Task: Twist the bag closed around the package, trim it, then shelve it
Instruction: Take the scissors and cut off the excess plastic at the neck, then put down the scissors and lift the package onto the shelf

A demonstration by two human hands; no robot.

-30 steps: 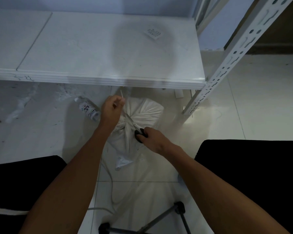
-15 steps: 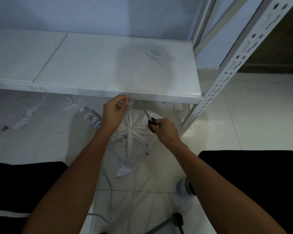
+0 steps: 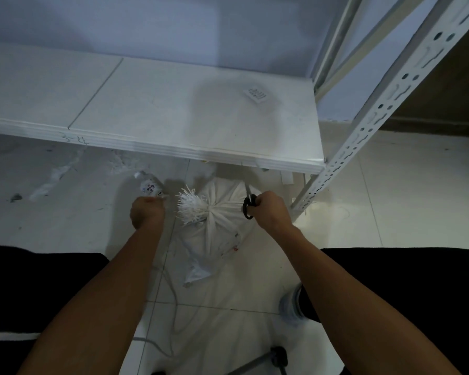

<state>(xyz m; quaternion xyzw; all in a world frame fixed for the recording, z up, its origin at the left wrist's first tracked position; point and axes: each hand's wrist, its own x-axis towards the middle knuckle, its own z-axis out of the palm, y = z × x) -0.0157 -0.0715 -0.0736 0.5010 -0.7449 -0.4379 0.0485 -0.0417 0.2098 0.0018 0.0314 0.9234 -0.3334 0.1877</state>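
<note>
A white bag [image 3: 222,226] wrapped around a package lies on the tiled floor below the shelf edge. Its gathered neck ends in a frayed white tuft [image 3: 191,209] that points left. My right hand [image 3: 268,209] is to the right of the bag, shut on black-handled scissors [image 3: 249,204] whose blades point up toward the shelf. My left hand [image 3: 146,212] is a closed fist just left of the tuft, apart from the bag; whether it holds anything is hidden.
A white shelf board [image 3: 173,117] spans the view, with a small paper label [image 3: 257,94] on it. A perforated white upright [image 3: 363,123] stands at the right. A small bottle [image 3: 150,186] lies by my left hand. White scraps [image 3: 198,272] and a cord [image 3: 171,293] litter the floor.
My left hand let go of the bag's neck and dropped left into a fist. The frayed tuft now stands free. My right hand with the scissors drew back to the right.
</note>
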